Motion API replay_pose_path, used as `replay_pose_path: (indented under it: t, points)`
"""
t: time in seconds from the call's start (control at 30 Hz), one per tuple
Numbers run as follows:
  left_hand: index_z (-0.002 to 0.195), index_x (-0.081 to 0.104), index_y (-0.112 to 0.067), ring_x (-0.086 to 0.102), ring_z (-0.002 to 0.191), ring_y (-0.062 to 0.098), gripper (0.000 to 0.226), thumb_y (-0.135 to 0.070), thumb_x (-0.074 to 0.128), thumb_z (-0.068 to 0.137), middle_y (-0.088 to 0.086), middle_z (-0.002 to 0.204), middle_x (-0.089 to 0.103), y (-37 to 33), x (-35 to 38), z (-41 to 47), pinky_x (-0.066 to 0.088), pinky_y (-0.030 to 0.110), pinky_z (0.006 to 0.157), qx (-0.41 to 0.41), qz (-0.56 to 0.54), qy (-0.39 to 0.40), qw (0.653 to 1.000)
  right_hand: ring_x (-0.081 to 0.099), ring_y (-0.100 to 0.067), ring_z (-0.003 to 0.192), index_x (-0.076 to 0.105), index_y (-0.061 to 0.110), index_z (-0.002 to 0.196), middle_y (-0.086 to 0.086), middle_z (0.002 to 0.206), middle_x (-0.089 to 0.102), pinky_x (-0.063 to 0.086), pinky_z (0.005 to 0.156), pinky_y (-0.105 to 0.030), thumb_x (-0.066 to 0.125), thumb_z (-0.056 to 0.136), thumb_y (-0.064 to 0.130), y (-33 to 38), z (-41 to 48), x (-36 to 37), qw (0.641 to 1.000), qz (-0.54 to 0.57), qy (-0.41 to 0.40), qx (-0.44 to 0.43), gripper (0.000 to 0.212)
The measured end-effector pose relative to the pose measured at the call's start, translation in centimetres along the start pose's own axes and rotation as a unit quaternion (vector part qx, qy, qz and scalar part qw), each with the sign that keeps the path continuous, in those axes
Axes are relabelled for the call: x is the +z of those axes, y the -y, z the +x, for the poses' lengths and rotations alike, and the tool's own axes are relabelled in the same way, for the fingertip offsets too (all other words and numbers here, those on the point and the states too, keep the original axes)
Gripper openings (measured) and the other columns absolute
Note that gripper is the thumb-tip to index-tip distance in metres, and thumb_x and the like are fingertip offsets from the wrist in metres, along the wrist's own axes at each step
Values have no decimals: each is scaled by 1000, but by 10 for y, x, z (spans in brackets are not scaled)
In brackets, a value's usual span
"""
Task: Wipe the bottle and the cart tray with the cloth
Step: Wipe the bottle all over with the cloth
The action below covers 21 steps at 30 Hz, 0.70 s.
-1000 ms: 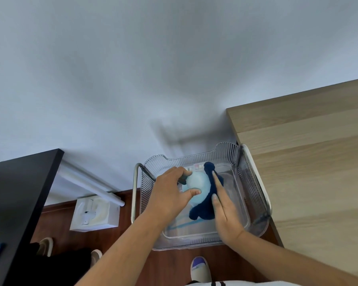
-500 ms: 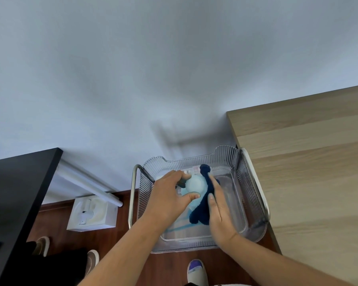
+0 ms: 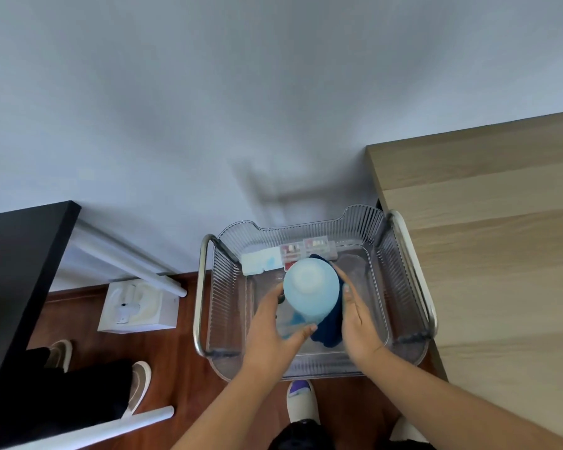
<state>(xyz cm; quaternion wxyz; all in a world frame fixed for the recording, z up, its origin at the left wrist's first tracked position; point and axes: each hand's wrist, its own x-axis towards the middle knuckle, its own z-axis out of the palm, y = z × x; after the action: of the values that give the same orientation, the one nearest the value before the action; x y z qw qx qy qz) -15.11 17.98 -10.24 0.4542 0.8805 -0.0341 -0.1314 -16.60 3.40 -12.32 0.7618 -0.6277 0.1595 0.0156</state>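
A light blue bottle (image 3: 311, 289) is tipped up inside the clear ribbed cart tray (image 3: 400, 264), its pale round base facing the camera. My left hand (image 3: 273, 326) grips the bottle from the left, thumb curled under it. My right hand (image 3: 358, 315) presses a dark blue cloth (image 3: 329, 329) flat against the bottle's right side. Most of the cloth is hidden between the palm and the bottle; its lower end hangs toward the tray floor.
Small flat packets, among them a white one (image 3: 260, 263), lie along the tray's far wall. A light wooden tabletop (image 3: 488, 222) borders the cart on the right, a black table (image 3: 17, 254) on the left. A white box (image 3: 137, 308) sits on the wood floor. Another person's shoes (image 3: 137, 388) are at lower left.
The bottle has been tilted up from lying low in the tray, so its base now faces the camera. My right hand and the cloth slid round its right side.
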Motion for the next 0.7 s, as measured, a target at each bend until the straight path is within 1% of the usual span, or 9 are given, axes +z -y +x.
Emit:
replay_pose_path:
  t: [0.07,0.17,0.2,0.27,0.37,0.43,0.5,0.6,0.7]
  points:
    - [125,38,-47,46,119,3,74,-33,84,68,-23,124,51,2,6,9,41,27,102,-9,-36,3,999,48,11,114,45,44,122,16,127,52,43,89,-4,27,90,43,0,2,1,1000,-10,4,18,37]
    - [119,37,-52,46,113,-13,65,-41,78,70,-33,120,48,-9,6,19,36,5,91,2,-74,-5,997,53,12,104,47,50,113,21,119,53,45,86,-9,27,99,34,10,9,2,1000,-12,0,27,29]
    - [121,39,-49,47,113,-14,62,-45,74,69,-31,120,50,-14,4,21,39,7,93,3,-91,-13,996,52,9,106,46,52,113,21,119,53,44,90,-14,29,100,33,17,9,3,1000,-17,3,23,29]
    - [127,46,-35,53,116,0,66,-52,69,68,-16,124,57,-26,1,26,47,27,99,11,-137,-28,990,50,4,113,43,57,115,27,121,51,42,93,-20,33,97,38,30,8,3,1000,-28,13,2,29]
    - [130,47,-25,60,113,19,71,-57,64,70,-3,126,60,-52,-14,30,53,46,92,33,-207,-47,977,46,5,123,29,65,129,30,133,46,41,99,-20,38,94,48,57,1,4,994,-77,52,-63,40]
    - [128,50,-27,65,106,22,65,-58,63,72,0,120,64,-72,-25,33,56,46,86,37,-258,-51,964,40,4,130,10,58,141,28,144,37,36,104,-22,37,94,49,70,-6,5,977,-160,69,-124,55]
    - [124,52,-33,69,95,17,57,-63,61,76,2,110,68,-91,-36,34,58,35,76,38,-305,-55,950,27,0,139,-3,52,144,25,153,22,27,111,-21,34,92,53,81,-11,10,951,-231,62,-197,64]
    - [118,46,-51,70,84,9,48,-71,47,74,2,103,69,-117,-54,32,58,27,71,35,-316,-48,947,2,6,144,-3,52,144,26,157,-1,6,110,-3,32,92,54,105,-13,19,924,-256,49,-279,63]
    - [121,41,-55,69,96,10,52,-73,47,73,-4,112,68,-136,-71,29,57,33,82,56,-333,7,941,-2,6,144,-1,54,143,28,156,-3,3,108,-1,33,93,47,139,-8,27,919,-232,36,-316,61]
